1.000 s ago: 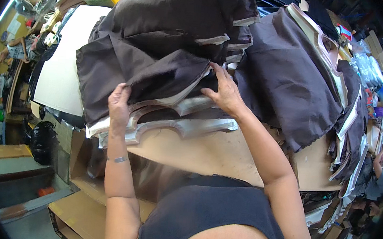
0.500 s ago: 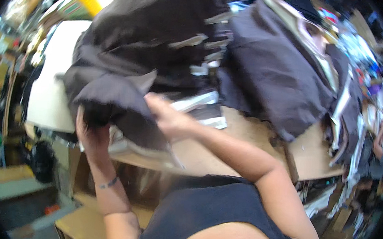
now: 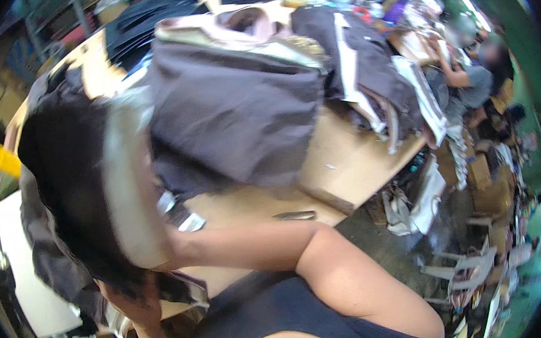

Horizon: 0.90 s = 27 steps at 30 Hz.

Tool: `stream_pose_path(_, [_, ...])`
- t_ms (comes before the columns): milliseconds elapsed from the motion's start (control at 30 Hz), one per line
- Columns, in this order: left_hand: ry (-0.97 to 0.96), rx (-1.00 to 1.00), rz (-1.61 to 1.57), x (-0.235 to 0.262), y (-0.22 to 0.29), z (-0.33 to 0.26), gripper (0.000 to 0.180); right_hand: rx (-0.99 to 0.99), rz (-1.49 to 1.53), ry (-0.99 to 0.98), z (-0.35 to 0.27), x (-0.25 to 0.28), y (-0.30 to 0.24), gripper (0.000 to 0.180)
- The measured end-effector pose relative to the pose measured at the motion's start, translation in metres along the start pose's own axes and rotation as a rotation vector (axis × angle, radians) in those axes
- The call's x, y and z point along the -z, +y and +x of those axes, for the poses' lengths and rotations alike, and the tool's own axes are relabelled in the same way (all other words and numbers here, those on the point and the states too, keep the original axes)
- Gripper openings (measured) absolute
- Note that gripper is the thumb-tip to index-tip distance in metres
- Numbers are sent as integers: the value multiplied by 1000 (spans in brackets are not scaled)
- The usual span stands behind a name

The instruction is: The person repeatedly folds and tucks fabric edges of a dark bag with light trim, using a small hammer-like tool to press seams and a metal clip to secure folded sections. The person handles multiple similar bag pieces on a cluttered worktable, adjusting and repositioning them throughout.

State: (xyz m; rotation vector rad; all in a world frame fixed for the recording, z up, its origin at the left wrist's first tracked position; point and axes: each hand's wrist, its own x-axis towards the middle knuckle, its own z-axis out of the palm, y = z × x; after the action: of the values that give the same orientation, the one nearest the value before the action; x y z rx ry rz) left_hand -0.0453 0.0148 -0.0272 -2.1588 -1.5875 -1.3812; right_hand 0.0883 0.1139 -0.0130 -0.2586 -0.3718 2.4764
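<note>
we see a thick bundle of dark fabric pieces [image 3: 71, 171] lifted at nine o'clock, its long axis running from about eleven o'clock down to six, the top leaning away from us. it is soft, matte, dark brown cloth, with a pale cream strip along its right edge, blurred. the left hand [image 3: 133, 299] sits under the bundle at seven o'clock; its fingers press up into the cloth, though we cannot tell how far they curl. the right forearm crosses from four o'clock toward the bundle; the right hand is hidden behind the pale strip, so we cannot tell its grip. at twelve o'clock a second stack of brown fabric [image 3: 236, 114] lies draped on the plywood table [image 3: 342, 162], folded edge facing us, more dark and cream cut pieces [image 3: 380, 88] heaped behind at one o'clock. a flat grey curved piece [image 3: 295, 215] lies on the table near centre.
</note>
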Motion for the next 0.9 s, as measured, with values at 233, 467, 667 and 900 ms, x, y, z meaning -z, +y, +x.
stream_pose_path(233, [98,786,-713,-67,-40,-4,41,670,-1279,186,-26,23,1,38])
stream_pose_path(467, [275,686,-958,-77,9,-27,57,782,-1134,270,-14,50,19,39])
stream_pose_path(667, [63,843,-611,-75,-6,-47,63,733,-1388,54,3,67,25,28])
stream_pose_path(900, [76,905,-518,-51,-32,-25,20,989,-1261,238,-15,78,27,27])
